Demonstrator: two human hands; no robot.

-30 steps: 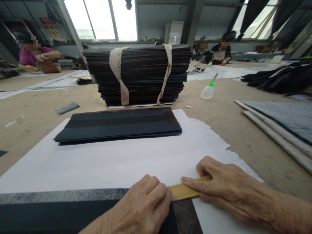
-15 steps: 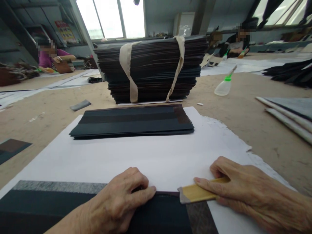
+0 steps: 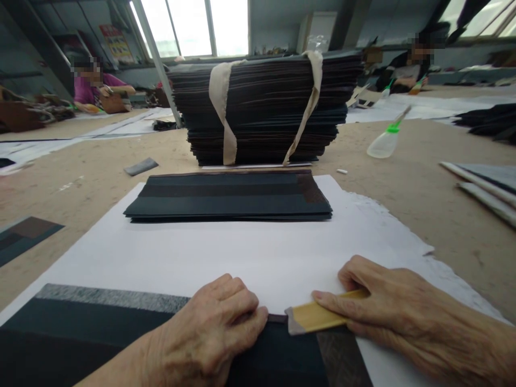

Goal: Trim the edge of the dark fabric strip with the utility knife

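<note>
A dark flat piece (image 3: 97, 328) with a grey speckled strip along its far edge lies across the front of a white sheet (image 3: 209, 250). My left hand (image 3: 220, 328) presses on that far edge, its fingers curled, thumb and index finger together at the edge. Closed around a flat yellow tool (image 3: 320, 317) with a grey tip, my right hand (image 3: 387, 309) holds the tip against the same edge, just right of my left thumb. A brown patch shows on the dark piece below the tool.
A thin pile of dark pieces (image 3: 226, 199) lies on the sheet's far part. Behind it stands a tall strapped stack (image 3: 266, 113). A squeeze bottle (image 3: 382, 142) is at the right. Rolled material (image 3: 487, 185) lies far right. Two people sit at the back.
The yellow tool in my right hand has moved left along the edge, closer to my left thumb. The view has shifted slightly, so the background sits further right.
</note>
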